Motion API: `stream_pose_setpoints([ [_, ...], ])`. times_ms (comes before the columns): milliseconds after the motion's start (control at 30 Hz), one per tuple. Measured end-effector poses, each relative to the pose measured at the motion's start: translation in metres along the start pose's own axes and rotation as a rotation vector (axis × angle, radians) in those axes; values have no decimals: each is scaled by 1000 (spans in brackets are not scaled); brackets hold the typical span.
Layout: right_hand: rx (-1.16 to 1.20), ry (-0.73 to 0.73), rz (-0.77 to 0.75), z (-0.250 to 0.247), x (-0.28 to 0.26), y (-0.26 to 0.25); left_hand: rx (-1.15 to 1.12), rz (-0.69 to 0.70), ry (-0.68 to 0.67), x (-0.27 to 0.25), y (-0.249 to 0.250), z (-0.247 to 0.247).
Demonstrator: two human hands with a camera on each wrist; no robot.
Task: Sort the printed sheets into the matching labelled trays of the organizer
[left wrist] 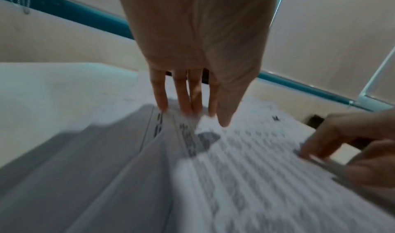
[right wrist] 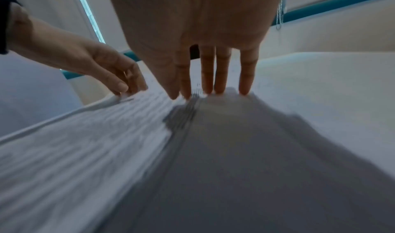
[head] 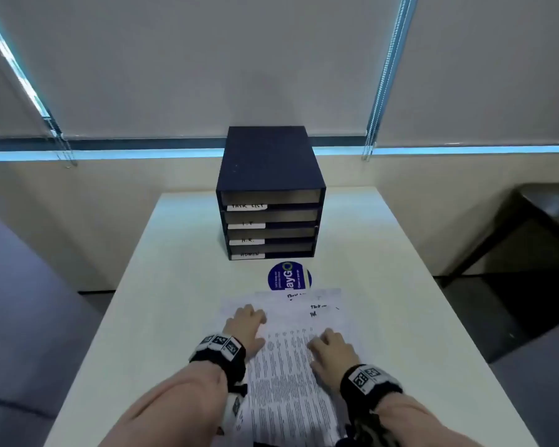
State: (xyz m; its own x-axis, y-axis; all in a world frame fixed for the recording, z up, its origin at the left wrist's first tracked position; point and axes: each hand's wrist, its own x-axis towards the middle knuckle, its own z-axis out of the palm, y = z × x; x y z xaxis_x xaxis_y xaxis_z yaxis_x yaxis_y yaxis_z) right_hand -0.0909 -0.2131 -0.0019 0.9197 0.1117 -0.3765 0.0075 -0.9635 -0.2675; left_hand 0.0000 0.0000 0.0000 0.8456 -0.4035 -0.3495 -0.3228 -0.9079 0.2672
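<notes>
A dark blue organizer (head: 270,175) stands at the back of the white table (head: 175,285), its four stacked trays bearing white handwritten labels. Several printed sheets (head: 288,375) lie fanned out near the front edge, some with handwritten words at the top. My left hand (head: 250,317) rests on the left part of the spread with straight fingers (left wrist: 188,101), tips on the paper. My right hand (head: 326,341) lies on the right part, and its fingers (right wrist: 213,77) are straight too, with their tips touching the printed sheet. Neither hand lifts a sheet.
A round blue sticker (head: 289,279) sits on the table between the organizer and the sheets. Dark furniture (head: 530,227) stands off the table's right side. Closed blinds with hanging chains (head: 370,140) cover the window behind.
</notes>
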Motion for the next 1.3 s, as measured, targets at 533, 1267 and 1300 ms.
stream_pose_setpoints([
  [533, 362, 231, 259, -13, 3, 1, 10, 151, 19, 5, 13, -61],
  [1267, 1679, 175, 76, -80, 3, 4, -1427, -58, 392, -1, -6, -118],
  [1300, 1683, 165, 69, -80, 2, 3, -1415, -62, 388, -1, -5, -119],
])
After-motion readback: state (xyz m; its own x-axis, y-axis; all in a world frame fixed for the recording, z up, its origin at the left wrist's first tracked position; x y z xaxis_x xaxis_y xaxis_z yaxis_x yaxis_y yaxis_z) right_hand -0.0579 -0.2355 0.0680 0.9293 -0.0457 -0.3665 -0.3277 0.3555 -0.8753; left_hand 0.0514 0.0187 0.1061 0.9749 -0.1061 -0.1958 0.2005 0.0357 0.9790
